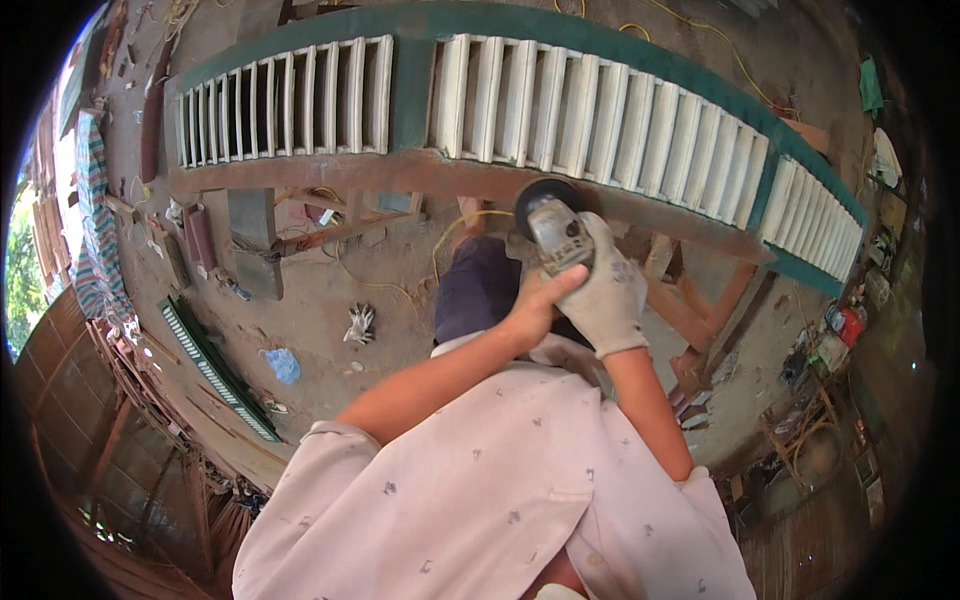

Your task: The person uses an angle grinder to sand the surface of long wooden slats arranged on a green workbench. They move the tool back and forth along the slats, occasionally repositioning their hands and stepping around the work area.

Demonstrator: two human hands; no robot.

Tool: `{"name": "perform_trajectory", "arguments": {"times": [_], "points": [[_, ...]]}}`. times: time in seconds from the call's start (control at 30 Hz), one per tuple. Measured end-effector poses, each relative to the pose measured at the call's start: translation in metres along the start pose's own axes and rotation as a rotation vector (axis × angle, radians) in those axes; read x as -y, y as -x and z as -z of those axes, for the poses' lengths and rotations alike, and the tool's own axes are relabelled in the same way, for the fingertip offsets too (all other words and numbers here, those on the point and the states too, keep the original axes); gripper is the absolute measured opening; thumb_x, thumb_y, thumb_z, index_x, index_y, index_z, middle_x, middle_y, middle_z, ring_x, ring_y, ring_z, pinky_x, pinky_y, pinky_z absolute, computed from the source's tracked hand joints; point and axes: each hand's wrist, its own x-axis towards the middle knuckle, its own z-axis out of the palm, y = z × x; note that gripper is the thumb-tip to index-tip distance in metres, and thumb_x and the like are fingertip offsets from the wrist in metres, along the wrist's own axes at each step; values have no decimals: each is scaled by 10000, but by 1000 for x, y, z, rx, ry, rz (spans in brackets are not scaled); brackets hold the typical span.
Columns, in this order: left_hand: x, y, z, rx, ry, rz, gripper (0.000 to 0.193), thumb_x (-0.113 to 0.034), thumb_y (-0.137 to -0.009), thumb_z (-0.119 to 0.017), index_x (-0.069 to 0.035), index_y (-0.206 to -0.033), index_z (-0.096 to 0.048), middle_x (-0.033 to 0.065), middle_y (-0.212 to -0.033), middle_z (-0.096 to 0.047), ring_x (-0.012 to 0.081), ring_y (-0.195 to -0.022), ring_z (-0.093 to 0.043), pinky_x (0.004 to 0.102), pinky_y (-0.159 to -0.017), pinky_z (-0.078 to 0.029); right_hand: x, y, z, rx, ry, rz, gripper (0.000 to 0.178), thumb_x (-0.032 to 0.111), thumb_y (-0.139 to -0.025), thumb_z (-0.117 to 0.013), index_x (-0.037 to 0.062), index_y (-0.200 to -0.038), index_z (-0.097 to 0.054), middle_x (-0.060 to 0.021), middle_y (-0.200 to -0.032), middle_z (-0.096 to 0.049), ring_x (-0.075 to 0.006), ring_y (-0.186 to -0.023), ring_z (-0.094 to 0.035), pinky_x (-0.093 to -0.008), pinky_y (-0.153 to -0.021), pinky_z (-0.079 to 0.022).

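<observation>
I hold an angle grinder (pixel 560 238) with both hands in front of my body. My bare left hand (pixel 543 303) grips its near part, the thumb lying across the casing. My right hand (pixel 614 290), in a pale work glove, is wrapped round the tool from the right. The dark round disc (pixel 546 192) is at the near edge of a long louvered shutter (pixel 408 90), apparently touching it. Green paint covers much of the shutter's frame, and its slats are white. Along the near side the rail (pixel 320 170) looks bare and reddish brown.
Wooden supports (pixel 685 315) stand under the shutter. A white glove (pixel 360 323) and a blue plastic bag (pixel 283 365) lie on the dirt floor. Another green louvered panel (pixel 215 365) lies at left. A yellow cord (pixel 440 245) runs below the shutter; clutter lines the right side.
</observation>
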Motion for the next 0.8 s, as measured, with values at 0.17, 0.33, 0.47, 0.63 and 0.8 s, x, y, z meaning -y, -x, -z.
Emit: {"name": "perform_trajectory", "arguments": {"times": [0.17, 0.33, 0.47, 0.63, 0.8], "points": [[-48, 32, 50, -119, 83, -53, 727, -481, -968, -756, -14, -1490, -561, 113, -1384, -671, 225, -1272, -653, 409, -1125, -493, 55, -14, -54, 87, 122, 50, 742, 407, -830, -772, 148, -1479, -524, -215, -1132, -734, -437, -1069, -731, -556, -907, -572], [-93, 55, 102, -141, 196, -2, 790, -538, -973, -706, -30, -1548, -518, 135, -1463, -646, 280, -1343, -637, 445, -1183, -468, 116, -32, -93, 143, 212, 130, 689, 307, -846, -730, 173, -1485, -509, -231, -1057, -710, -438, -873, -756, -557, -733, -598], [-107, 57, 103, -122, 157, 37, 809, -545, -981, -694, -50, -1586, -485, 131, -1510, -617, 290, -1388, -606, 444, -1201, -454, 127, -36, -89, 180, 181, 97, 718, 302, -839, -741, 168, -1502, -500, -233, -1046, -709, -441, -880, -760, -564, -756, -598], [-90, 46, 82, -40, 98, 1, 723, -479, -985, -722, -35, -1525, -537, 113, -1418, -658, 246, -1324, -633, 420, -1167, -469, 98, -23, -74, 82, 176, 52, 740, 346, -845, -754, 156, -1519, -514, -235, -1083, -715, -430, -926, -760, -538, -802, -595], [-63, 33, 57, 11, -19, 50, 719, -478, -989, -710, -5, -1507, -552, 114, -1398, -664, 231, -1304, -633, 398, -1157, -463, 52, -5, -62, 29, 126, -20, 777, 386, -847, -765, 134, -1541, -522, -222, -1102, -719, -409, -980, -753, -529, -839, -585]]}}
